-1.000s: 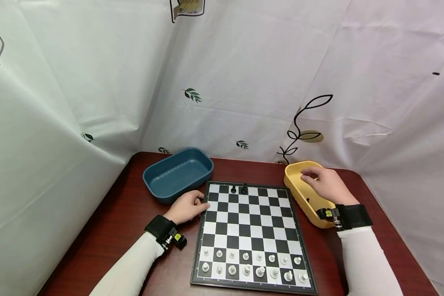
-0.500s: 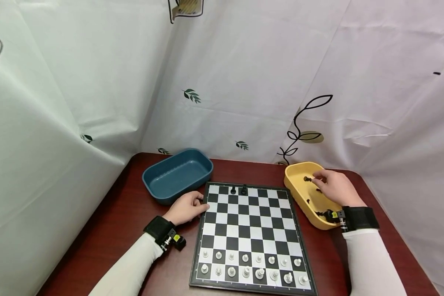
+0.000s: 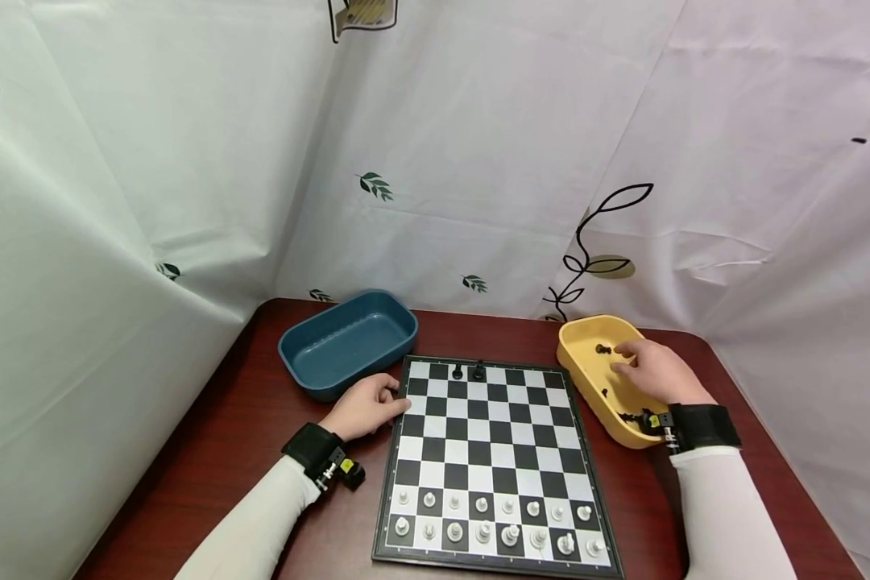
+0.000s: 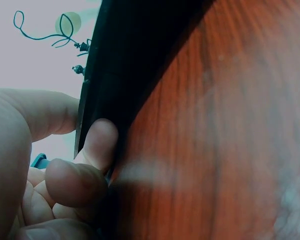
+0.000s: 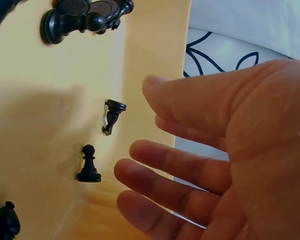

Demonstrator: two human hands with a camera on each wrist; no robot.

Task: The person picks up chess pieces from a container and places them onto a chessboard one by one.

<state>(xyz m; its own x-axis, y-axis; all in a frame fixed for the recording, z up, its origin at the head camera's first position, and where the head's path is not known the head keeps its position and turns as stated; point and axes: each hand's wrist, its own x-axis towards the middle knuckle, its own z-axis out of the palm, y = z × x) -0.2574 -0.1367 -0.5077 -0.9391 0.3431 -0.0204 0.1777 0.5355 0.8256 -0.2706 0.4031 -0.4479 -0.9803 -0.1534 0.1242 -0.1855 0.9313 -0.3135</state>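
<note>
My left hand [image 3: 366, 405] holds the left edge of the chessboard [image 3: 490, 455]. In the left wrist view the thumb [image 4: 52, 112] lies on the board's top edge and fingertips [image 4: 101, 142] press against its side. My right hand [image 3: 660, 372] hovers over the yellow tray [image 3: 583, 385], its thumb and fingers apart with nothing between them. Below those fingers, in the right wrist view, a black pawn [image 5: 89, 165] and another small black chess piece [image 5: 113, 116] lie in the tray. Two black pieces stand on the board's far row: a smaller one [image 3: 457, 371] and a larger one [image 3: 479, 371].
White chess pieces [image 3: 510, 534] fill the board's two near rows. A blue tray [image 3: 348, 342] stands at the back left, just beyond my left hand. More black pieces [image 5: 77, 22] lie clustered at one end of the yellow tray. White patterned cloth [image 3: 478, 161] hangs behind the table.
My right hand has shifted slightly right over the yellow tray, uncovering black pieces there, and its thumb and fingers have spread. My left hand stays at the board's edge.
</note>
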